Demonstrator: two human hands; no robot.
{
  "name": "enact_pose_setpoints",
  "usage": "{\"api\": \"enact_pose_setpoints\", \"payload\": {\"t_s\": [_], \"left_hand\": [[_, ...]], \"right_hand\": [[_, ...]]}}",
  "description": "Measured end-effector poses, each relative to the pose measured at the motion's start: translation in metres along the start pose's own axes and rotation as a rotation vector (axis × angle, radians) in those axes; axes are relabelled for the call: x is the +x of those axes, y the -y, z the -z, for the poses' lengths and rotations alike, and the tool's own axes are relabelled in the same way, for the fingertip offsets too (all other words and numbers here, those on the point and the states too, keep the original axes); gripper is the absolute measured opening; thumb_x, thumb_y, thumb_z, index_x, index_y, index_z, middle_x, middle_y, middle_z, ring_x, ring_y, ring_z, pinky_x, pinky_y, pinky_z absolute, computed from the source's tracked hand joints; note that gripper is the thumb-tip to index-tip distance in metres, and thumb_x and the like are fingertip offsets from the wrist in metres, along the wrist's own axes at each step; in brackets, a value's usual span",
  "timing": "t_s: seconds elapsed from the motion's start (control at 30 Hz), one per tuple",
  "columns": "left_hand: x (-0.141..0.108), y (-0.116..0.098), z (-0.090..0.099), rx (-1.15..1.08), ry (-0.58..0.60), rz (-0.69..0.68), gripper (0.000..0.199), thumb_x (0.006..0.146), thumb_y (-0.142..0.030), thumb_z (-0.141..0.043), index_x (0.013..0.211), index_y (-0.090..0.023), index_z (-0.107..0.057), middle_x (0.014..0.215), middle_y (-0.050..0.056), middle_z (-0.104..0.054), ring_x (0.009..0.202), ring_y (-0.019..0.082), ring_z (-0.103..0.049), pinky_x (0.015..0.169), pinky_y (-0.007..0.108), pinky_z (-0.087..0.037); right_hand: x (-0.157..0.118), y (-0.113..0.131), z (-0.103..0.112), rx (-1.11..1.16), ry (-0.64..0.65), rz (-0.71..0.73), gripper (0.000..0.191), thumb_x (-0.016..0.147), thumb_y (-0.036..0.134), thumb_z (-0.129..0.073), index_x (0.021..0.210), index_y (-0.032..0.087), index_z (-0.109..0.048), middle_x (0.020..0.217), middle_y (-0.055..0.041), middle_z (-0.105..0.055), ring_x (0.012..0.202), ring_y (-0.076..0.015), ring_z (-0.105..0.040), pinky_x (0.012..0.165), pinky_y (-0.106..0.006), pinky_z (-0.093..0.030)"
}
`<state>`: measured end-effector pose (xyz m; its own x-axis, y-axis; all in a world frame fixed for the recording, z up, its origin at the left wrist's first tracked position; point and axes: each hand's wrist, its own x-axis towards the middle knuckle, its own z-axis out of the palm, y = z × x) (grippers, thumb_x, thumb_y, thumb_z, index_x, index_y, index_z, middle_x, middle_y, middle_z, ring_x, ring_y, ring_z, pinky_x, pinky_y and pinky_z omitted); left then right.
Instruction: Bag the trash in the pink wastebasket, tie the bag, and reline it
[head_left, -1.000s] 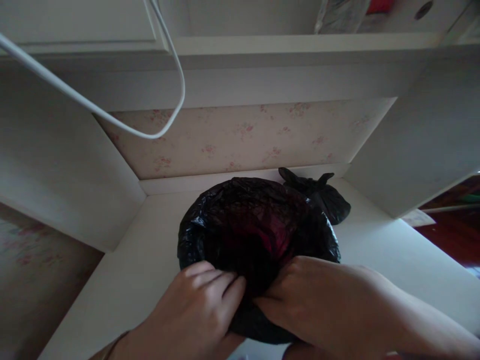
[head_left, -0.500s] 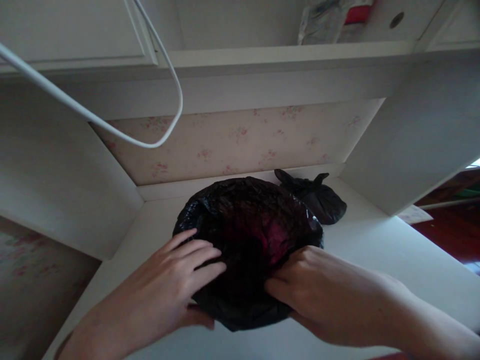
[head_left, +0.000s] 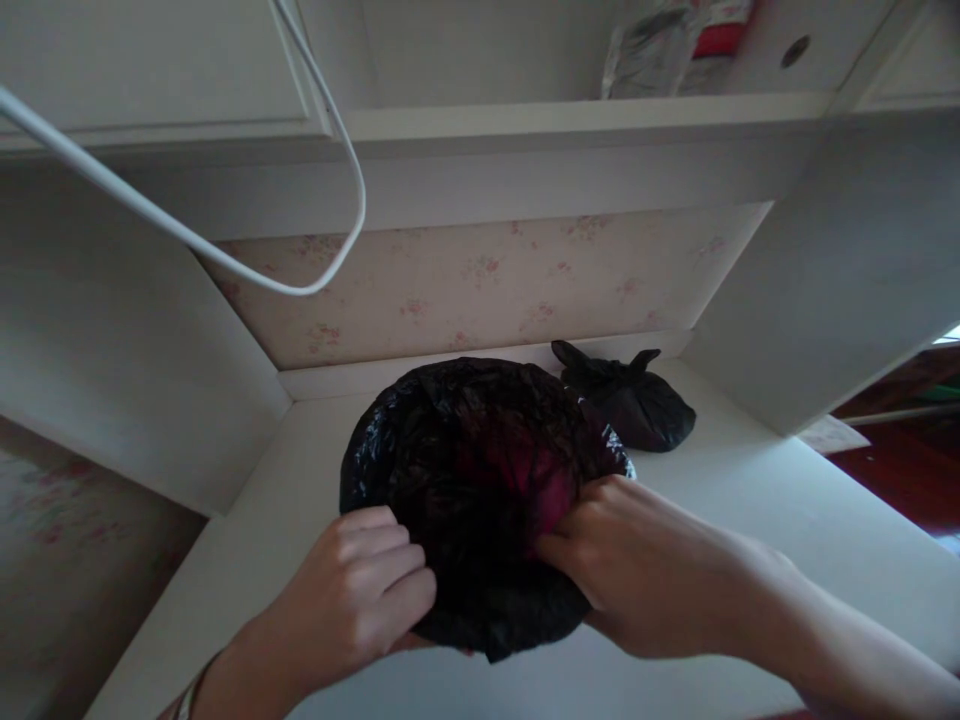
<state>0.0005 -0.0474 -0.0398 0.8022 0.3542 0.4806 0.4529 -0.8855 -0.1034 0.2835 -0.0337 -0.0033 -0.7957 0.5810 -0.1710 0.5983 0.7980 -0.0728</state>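
A black garbage bag (head_left: 427,430) lines a round bin and folds outward over its rim. The pinkish-red inside of the bin (head_left: 551,480) shows dimly through the thin plastic. At the near left of the rim, my left hand (head_left: 375,580) is closed on the bag, fingers curled over the edge. Opposite it, my right hand (head_left: 622,570) grips the bag at the near right rim, its fingertips hidden inside the opening. Behind the bin to the right sits a tied black plastic bag (head_left: 637,405) with two knotted ends sticking up.
The bin stands on a white desktop (head_left: 720,530) between white side panels (head_left: 832,270). Overhead, a white shelf (head_left: 525,120) holds clear and red packaging (head_left: 675,50). A white cable (head_left: 247,270) hangs at upper left, close to the camera.
My left hand's fingers, spread over the rim before, have curled shut on the bag. My right hand has shifted slightly upward along the rim. The bag lining has moved a little.
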Motion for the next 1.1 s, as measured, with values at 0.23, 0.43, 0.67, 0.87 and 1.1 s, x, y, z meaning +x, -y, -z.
{"api": "enact_pose_setpoints", "payload": {"t_s": [0.23,0.43,0.67,0.87,1.1], "left_hand": [[-0.019,0.019,0.008,-0.045,-0.041,-0.004,0.036,0.102,-0.051,-0.056,0.086,-0.021,-0.065,0.073,0.0,-0.073,0.072,0.018,-0.068,0.082,0.039,-0.051],[-0.055,0.012,-0.03,-0.353,-0.815,0.645,0.06,0.099,-0.073,-0.034,0.118,-0.032,-0.074,0.129,0.005,-0.075,0.121,0.031,-0.068,0.112,0.052,-0.049],[-0.023,0.005,-0.063,-1.109,-1.034,1.323,0.057,0.104,-0.065,-0.031,0.141,-0.036,-0.064,0.157,0.0,-0.057,0.151,0.026,-0.045,0.122,0.044,-0.042],[-0.03,-0.004,-0.071,-1.062,-0.963,1.29,0.059,0.105,-0.064,-0.026,0.151,-0.038,-0.053,0.155,0.0,-0.059,0.142,0.026,-0.057,0.117,0.046,-0.05],[-0.08,0.023,-0.09,-0.599,-0.795,1.168,0.041,0.107,-0.053,-0.035,0.13,-0.032,-0.062,0.126,0.005,-0.074,0.116,0.026,-0.07,0.09,0.043,-0.063]], "right_hand": [[-0.014,-0.011,-0.007,0.367,-0.344,0.188,0.055,0.091,0.061,-0.07,0.129,0.022,-0.067,0.12,-0.0093,-0.077,0.117,-0.0276,-0.07,0.111,-0.043,-0.047],[0.0,-0.025,-0.078,0.931,-1.332,-0.36,0.043,0.109,0.048,-0.038,0.141,0.029,-0.058,0.167,-0.0069,-0.039,0.156,-0.0306,-0.033,0.127,-0.056,-0.028],[0.053,-0.005,-0.111,1.57,-1.374,-0.535,0.061,0.108,0.058,-0.021,0.161,0.032,-0.034,0.168,-0.0032,-0.04,0.155,-0.0235,-0.038,0.129,-0.054,-0.028],[0.056,-0.011,-0.12,1.611,-1.357,-0.579,0.062,0.106,0.061,-0.023,0.161,0.033,-0.033,0.167,-0.0041,-0.042,0.151,-0.0254,-0.044,0.125,-0.055,-0.036],[0.029,-0.059,-0.135,1.252,-1.263,-0.78,0.061,0.105,0.064,-0.024,0.138,0.025,-0.056,0.121,-0.0104,-0.076,0.108,-0.0305,-0.074,0.086,-0.047,-0.061]]}}
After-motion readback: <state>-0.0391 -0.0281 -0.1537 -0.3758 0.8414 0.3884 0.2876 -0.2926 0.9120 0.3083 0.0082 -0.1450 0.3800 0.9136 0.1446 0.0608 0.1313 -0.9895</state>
